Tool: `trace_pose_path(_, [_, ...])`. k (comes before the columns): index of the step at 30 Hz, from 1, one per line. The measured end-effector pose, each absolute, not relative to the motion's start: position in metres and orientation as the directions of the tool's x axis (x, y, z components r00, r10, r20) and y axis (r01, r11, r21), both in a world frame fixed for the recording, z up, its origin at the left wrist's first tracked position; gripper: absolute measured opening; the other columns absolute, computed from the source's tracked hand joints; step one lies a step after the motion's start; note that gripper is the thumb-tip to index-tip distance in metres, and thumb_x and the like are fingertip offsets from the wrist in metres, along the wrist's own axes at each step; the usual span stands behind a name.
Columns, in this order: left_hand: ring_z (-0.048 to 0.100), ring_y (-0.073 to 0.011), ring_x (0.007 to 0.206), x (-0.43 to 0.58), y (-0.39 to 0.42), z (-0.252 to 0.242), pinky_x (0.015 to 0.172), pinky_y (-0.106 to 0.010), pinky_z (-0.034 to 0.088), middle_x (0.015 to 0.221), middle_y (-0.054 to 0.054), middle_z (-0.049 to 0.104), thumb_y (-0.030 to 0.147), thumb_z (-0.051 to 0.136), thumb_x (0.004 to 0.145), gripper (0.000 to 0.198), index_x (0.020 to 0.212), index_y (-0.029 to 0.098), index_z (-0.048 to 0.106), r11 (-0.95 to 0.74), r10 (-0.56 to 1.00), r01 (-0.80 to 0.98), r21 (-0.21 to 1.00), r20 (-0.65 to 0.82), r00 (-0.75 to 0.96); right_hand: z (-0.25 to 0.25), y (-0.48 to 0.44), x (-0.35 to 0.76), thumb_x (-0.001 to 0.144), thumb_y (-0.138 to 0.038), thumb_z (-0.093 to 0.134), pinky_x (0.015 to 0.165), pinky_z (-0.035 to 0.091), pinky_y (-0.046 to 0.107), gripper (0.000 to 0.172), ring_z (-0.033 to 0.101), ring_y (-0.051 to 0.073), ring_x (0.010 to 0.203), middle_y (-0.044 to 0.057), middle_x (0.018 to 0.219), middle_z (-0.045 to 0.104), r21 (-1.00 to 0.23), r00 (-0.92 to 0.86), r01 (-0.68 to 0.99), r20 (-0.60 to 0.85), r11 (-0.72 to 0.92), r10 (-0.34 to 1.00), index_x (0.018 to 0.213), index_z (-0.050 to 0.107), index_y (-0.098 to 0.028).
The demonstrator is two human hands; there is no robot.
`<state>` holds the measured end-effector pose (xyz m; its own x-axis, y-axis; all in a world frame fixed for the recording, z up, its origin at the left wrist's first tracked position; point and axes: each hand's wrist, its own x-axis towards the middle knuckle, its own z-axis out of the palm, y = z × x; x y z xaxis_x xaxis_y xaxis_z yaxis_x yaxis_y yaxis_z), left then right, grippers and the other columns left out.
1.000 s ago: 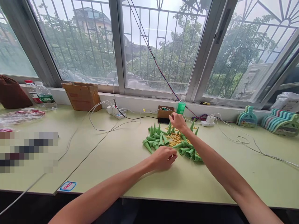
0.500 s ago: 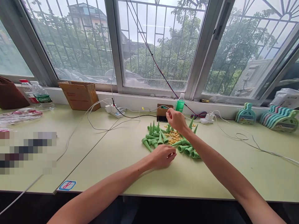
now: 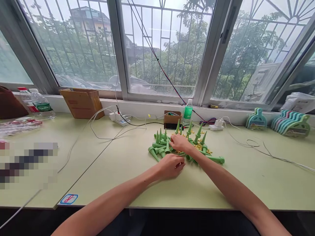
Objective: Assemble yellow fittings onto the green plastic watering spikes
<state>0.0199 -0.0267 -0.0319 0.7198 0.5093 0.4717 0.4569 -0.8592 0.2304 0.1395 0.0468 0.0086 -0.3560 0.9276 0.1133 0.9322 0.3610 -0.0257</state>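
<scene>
My left hand rests on the table at the near side of a pile of green plastic cone-shaped spikes. Its fingers are curled in, and whatever they may hold is hidden. Just beyond it, my right hand is low over the middle of the pile, fingers bent down and together; their tips and anything in them cannot be made out. Small yellow plastic pieces lie scattered among the spikes. Several spikes stand point up, such as the green spike right of my right hand, while others lie on their sides.
Behind the pile are a small cardboard box, a dark phone-like slab and a green-labelled bottle. White cables run to a power strip at left and a white plug at right. Teal paddle-shaped items stand farther right.
My right hand has come down and toward me from above the back of the pile to its middle. My left hand stays in place. The view has shifted slightly.
</scene>
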Motion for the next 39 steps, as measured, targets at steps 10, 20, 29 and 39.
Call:
trace_pose_path(10, [0.049,-0.0116,0.053,0.020,-0.027,-0.034,0.054,-0.026,0.031,0.057,-0.001,0.056,0.017,0.046,0.083,0.024,0.061,0.018,0.054,-0.864,0.498,0.460,0.207,0.494,0.713,0.000,0.051,0.134,0.080,-0.022,0.053,0.054,0.032,0.024,0.012,0.061,0.019,0.071,0.010,0.078,0.065,-0.046,-0.285,0.956,0.093,0.290,0.954,0.080,0.063,-0.016])
trace_pose_path(20, [0.045,-0.0109,0.051,0.021,-0.029,-0.032,0.053,-0.026,0.029,0.056,0.000,0.053,0.019,0.045,0.086,0.027,0.060,0.018,0.051,-0.845,0.529,0.474,0.248,0.513,0.676,0.002,0.044,0.140,0.083,-0.024,0.052,0.056,0.034,0.025,0.015,0.060,0.019,0.073,0.011,0.080,0.065,-0.106,-0.285,0.944,0.213,0.312,0.935,0.075,0.062,-0.016])
trace_pose_path(29, [0.042,-0.0099,0.049,0.015,-0.023,-0.026,0.053,-0.025,0.031,0.054,-0.001,0.052,0.033,0.031,0.097,0.049,0.056,0.016,0.053,-0.840,0.539,0.406,0.360,0.641,0.546,-0.002,0.014,0.156,0.088,-0.030,0.051,0.064,0.042,0.024,0.020,0.056,0.013,0.066,0.005,0.082,0.067,-0.440,-0.273,0.721,0.530,0.535,0.803,0.093,0.062,-0.015])
trace_pose_path(39, [0.050,-0.0121,0.052,0.009,-0.006,-0.012,0.052,-0.024,0.035,0.058,0.001,0.053,0.045,0.038,0.092,0.036,0.073,0.018,0.054,-0.527,0.822,0.471,0.707,0.565,0.070,-0.015,0.005,0.156,0.089,-0.036,0.049,0.062,0.048,0.025,0.028,0.055,0.011,0.057,0.005,0.085,0.066,-0.538,-0.168,0.555,0.674,0.634,0.719,0.107,0.057,-0.016])
